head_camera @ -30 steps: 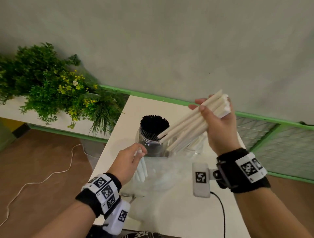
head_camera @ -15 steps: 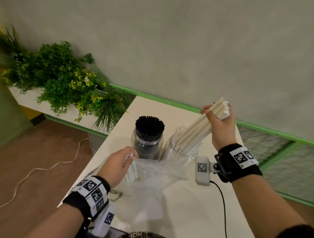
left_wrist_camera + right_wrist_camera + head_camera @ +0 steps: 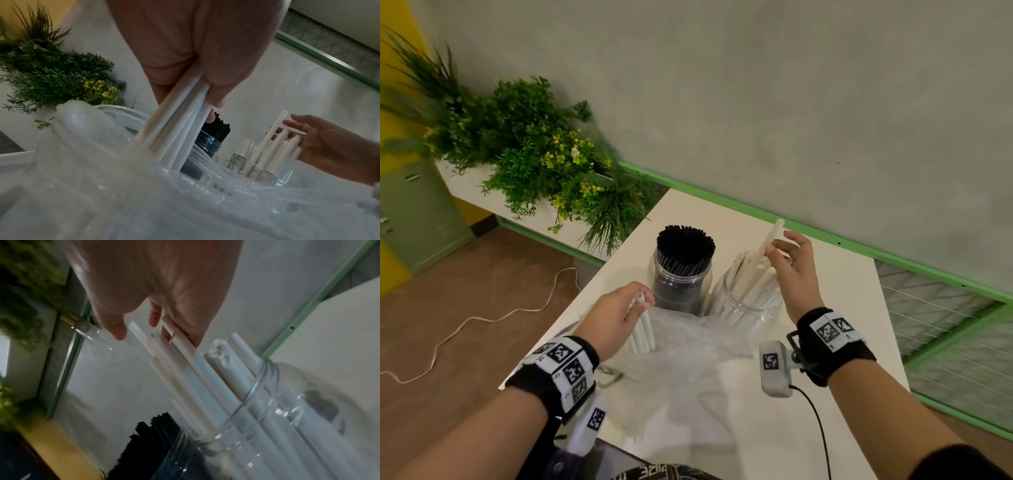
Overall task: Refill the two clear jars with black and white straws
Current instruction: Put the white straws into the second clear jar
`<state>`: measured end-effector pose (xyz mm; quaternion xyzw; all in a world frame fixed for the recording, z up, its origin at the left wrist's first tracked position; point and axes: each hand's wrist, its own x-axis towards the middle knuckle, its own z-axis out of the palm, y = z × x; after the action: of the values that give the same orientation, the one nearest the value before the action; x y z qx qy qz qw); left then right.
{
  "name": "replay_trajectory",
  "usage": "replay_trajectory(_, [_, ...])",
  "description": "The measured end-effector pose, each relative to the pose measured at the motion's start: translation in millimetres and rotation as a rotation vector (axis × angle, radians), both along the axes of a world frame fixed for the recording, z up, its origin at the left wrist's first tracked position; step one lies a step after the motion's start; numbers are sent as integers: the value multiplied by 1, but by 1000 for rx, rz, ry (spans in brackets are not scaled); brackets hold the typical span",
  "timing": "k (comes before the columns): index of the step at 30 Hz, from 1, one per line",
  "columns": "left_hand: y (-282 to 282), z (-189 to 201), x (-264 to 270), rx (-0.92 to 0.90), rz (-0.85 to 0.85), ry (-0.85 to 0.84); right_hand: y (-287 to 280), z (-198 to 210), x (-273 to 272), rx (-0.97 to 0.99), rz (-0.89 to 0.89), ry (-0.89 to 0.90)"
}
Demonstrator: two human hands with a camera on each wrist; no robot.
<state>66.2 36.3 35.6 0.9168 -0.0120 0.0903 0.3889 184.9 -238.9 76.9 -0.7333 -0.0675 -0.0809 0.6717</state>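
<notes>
On the white tabletop [image 3: 825, 284] two clear jars stand side by side, near the far edge. The left jar [image 3: 681, 284] is full of black straws [image 3: 685, 240], which stand upright and packed together. The right jar [image 3: 748, 301] holds white straws [image 3: 751, 274]; they lean in different directions and stick out above its rim.

The left hand [image 3: 613, 318] is on the near left side of the jars, just beside the left jar. Its grip is clamped on a small bundle [image 3: 643, 329] of white straws: the fingers and thumb curl round the upper part of it, as the left wrist view shows. The lower ends of this bundle go down into a clear plastic bag [image 3: 688, 349], which lies crumpled on the tabletop, near the jars.

The right hand [image 3: 794, 270] is above the right jar, on its right side. Its fingers are spread and relaxed, so the grip is apart. The fingertips [image 3: 156, 321] touch the tops of some white straws that stand in the jar, and one straw [image 3: 770, 240] rises higher than the others, beside the thumb.

Green plants [image 3: 544, 164] with small yellow flowers stand far left of the tabletop, in front of a grey wall [image 3: 756, 102]. A white cable [image 3: 482, 318] lies on the brown floor at the left.
</notes>
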Motion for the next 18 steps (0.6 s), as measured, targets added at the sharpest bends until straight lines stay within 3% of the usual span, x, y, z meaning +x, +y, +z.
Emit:
replay_trajectory(4, [-2,1,0,12,17,13,-11,-9,-1,-391,75,-160])
replay_trajectory(9, [-4,3,-1,13,21,5,-11,-1,8,-438,68,-286])
replay_trajectory(14, [-5,4,-1,27,29,13,-1,10,23,-663,153,-421])
replay_trajectory(18, [-6,7,-1,29,38,11,9,9,27,-662,135,-496])
